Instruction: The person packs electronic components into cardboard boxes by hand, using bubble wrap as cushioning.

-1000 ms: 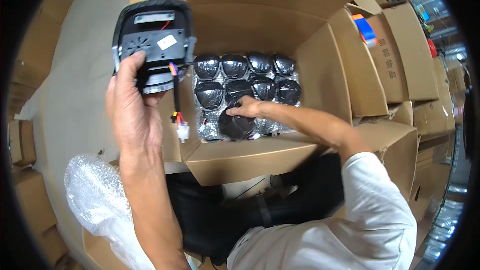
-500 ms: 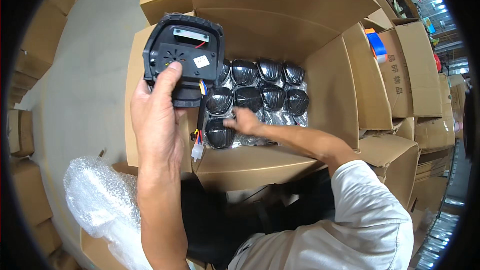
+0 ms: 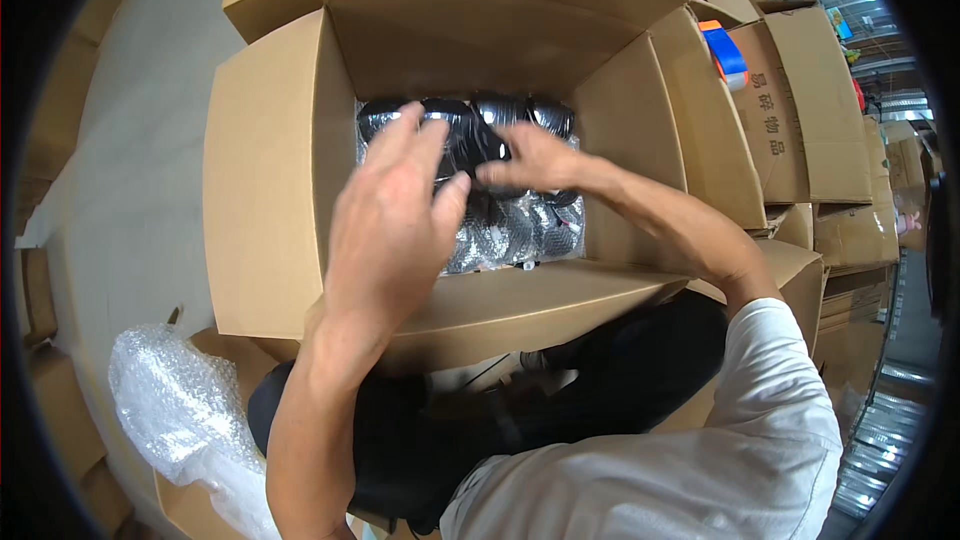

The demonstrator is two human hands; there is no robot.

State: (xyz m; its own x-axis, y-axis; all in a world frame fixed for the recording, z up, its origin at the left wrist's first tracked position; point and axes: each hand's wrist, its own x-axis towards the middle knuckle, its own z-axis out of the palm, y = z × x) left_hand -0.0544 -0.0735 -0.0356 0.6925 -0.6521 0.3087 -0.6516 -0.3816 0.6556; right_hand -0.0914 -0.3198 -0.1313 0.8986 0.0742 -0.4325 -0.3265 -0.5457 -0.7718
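My left hand (image 3: 395, 200) reaches into the large cardboard box (image 3: 450, 50), blurred, with its fingers and thumb spread and nothing visibly gripped. Beneath and beyond it lie several glossy black rounded housings (image 3: 552, 117) packed in rows. My right hand (image 3: 535, 158) is on the right side of one dark housing (image 3: 462, 145), thumb and fingers apart at its edge; blur hides how firmly they touch. Bubble wrap (image 3: 500, 238) lies around and under the housings. Part of the rows is hidden behind my left hand.
Box flaps stand out on the left (image 3: 265, 180) and at the front. Crumpled bubble wrap (image 3: 175, 390) sits at the lower left. More cartons (image 3: 820, 105) stand on the right, with a blue and orange roll (image 3: 725, 55) by them.
The black device with the wired connector is no longer in my left hand, which has moved right and down into the box. My right hand has shifted up and right. The view has shifted.
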